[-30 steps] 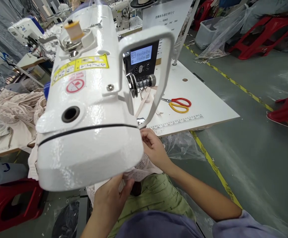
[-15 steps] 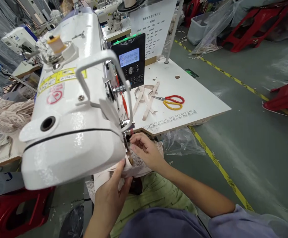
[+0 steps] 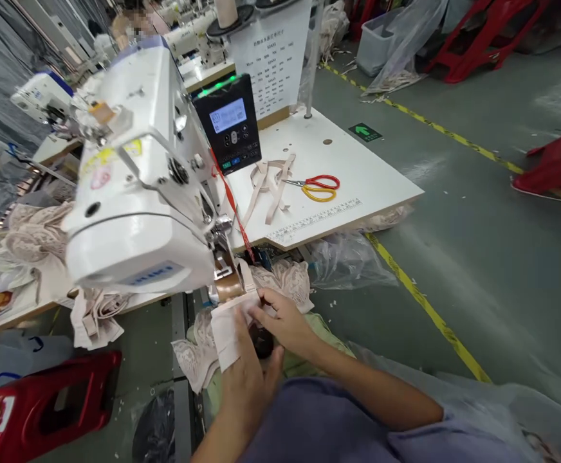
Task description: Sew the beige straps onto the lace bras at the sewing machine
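In front of the white sewing machine, I hold a pale beige lace bra. My left hand grips the bra's smooth band from below, with fingers along its face. The thumb and index finger of my right hand pinch the band's upper edge near a narrow strap. Both hands are close together, just below the machine's brass-coloured plate. Lace cups hang to either side, and part of the fabric lies over my lap. The needle area is partly hidden by the machine head.
On the white table lie red-and-yellow scissors, loose beige straps and a printed ruler strip. A control panel stands behind. More beige garments are piled at left, above a red stool.
Both hands have come down and towards me, drawing the bra band out from beneath the machine head. My right hand has moved from beside the needle to the band's edge. The view has shifted.
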Demonstrator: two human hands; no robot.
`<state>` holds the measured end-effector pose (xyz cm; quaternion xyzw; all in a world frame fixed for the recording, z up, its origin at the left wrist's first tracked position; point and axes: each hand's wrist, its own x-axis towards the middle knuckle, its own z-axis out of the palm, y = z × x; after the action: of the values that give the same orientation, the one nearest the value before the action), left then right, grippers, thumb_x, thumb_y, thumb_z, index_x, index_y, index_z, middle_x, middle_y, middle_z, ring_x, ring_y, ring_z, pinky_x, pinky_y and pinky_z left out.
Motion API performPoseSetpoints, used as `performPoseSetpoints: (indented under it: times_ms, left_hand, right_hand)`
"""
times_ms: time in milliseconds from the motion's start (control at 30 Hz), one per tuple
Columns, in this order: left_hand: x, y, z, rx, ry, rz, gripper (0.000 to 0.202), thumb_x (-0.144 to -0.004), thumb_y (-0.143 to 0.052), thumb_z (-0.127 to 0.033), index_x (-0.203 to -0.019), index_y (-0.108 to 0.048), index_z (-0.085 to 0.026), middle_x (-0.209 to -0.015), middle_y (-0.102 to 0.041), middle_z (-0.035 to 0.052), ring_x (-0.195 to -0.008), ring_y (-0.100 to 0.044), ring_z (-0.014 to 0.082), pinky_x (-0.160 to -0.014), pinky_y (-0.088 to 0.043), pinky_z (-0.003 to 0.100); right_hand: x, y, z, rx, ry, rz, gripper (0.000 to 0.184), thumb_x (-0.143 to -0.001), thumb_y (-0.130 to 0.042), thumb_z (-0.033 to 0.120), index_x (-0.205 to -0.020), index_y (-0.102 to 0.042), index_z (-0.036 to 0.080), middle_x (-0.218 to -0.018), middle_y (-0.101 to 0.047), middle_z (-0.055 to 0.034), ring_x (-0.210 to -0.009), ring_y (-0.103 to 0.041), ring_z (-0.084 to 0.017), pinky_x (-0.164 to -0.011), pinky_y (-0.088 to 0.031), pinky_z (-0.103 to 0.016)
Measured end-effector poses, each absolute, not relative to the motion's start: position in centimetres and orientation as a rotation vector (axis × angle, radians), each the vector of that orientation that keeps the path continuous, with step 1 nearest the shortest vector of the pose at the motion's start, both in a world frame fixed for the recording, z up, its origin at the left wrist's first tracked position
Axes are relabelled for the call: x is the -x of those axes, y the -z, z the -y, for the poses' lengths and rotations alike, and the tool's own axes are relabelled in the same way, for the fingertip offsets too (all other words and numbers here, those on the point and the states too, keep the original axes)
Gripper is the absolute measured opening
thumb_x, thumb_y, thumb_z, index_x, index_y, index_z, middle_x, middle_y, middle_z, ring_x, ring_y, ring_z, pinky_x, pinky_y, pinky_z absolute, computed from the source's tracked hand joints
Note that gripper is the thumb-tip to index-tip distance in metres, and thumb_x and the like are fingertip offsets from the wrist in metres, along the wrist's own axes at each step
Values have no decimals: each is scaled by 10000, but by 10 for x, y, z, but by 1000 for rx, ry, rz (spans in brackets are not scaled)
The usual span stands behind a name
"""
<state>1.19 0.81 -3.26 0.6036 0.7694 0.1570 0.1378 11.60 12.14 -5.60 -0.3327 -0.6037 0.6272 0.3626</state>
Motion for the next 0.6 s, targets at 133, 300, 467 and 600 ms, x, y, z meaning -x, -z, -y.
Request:
performPoseSetpoints:
  times_ms: [133,300,467,600]
  left_hand:
    - [-29,36,14,-1617,-484,-2018,861,-935,-521,-415,-1553,-12,-98,-1068,-728,194,-648,-716,238,-471,-503,284]
    - [-8,17,19,-1734,-778,-1935,462,-948,-521,-248,-1396,-404,-240,-839,-731,20,-718,-702,168,-600,-546,250]
    - [11,-10,-7,-2241,-841,-1654,596,-890,-494,-107,-1456,-329,-199,-1360,-566,155,-1354,-452,288,-1075,-419,516]
    - [22,-13,-24,-2375,-456,-1507,428,-873,-510,-148,-1299,-487,-184,-1136,-673,102,-1175,-581,253,-1146,-311,561]
  right_hand:
    - [-136,52,-112,877,-1539,1520,276,-934,-542,372,-724,-557,194,-709,-517,17,-682,-485,-142,-639,-403,-263]
    - [-157,43,-117,840,-1435,1762,258,-913,-561,322,-690,-576,192,-675,-510,13,-672,-504,-148,-629,-388,-271]
    - [-163,36,-114,575,-1383,2079,242,-927,-543,295,-728,-648,208,-676,-591,8,-654,-546,-146,-613,-400,-262]
    - [-163,35,-108,414,-1118,2346,204,-945,-520,248,-856,-702,222,-762,-660,-18,-694,-577,-155,-633,-404,-276]
